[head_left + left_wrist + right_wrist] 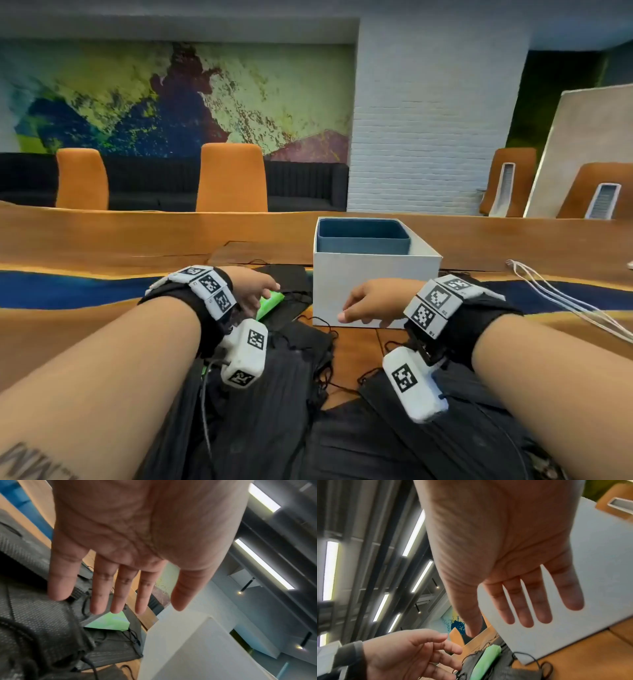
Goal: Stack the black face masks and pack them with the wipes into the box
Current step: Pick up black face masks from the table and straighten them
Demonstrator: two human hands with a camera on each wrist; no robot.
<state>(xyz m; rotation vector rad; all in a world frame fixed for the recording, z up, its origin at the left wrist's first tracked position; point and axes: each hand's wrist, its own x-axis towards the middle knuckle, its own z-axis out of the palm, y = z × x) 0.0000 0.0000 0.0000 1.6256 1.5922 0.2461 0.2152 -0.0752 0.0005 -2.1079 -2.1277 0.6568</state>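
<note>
Several black face masks (274, 394) lie loose on the wooden table (102, 240) in front of me, with ear loops trailing. A green wipes packet (270, 303) rests on the masks just left of the white box (373, 291), whose inside is blue. My left hand (255, 291) hovers over the packet with straight, spread fingers (118, 595) and holds nothing; the green wipes packet (109, 622) lies just beyond its fingertips. My right hand (370, 305) floats before the box's front wall, fingers (527, 608) straight and apart, empty. The wipes packet (486, 661) and masks (501, 672) also show in the right wrist view.
White cables (565, 301) trail across the table at the right. Orange chairs (231, 178) stand along the table's far side. A blue resin strip (68, 289) runs through the tabletop.
</note>
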